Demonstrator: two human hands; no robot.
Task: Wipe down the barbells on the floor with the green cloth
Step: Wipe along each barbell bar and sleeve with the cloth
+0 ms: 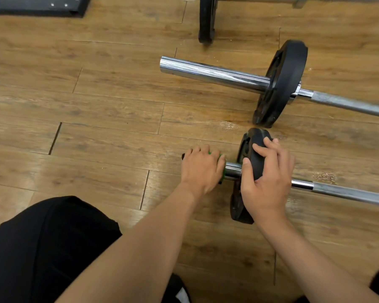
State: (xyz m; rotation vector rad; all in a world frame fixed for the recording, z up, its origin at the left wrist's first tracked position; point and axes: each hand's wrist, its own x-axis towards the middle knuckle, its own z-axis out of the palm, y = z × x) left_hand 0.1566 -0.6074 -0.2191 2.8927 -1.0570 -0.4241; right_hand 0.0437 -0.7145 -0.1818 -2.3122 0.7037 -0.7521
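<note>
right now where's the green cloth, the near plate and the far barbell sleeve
green cloth point(223, 174): head view, its visible right edge
near plate point(239, 205): head view, lower face
far barbell sleeve point(212, 73): head view, middle of the chrome

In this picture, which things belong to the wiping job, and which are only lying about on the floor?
Job: green cloth, held by the left hand round the sleeve of the near barbell; its plate, gripped by the right hand; middle barbell; far barbell.
Lying about: black slab, top left.
</note>
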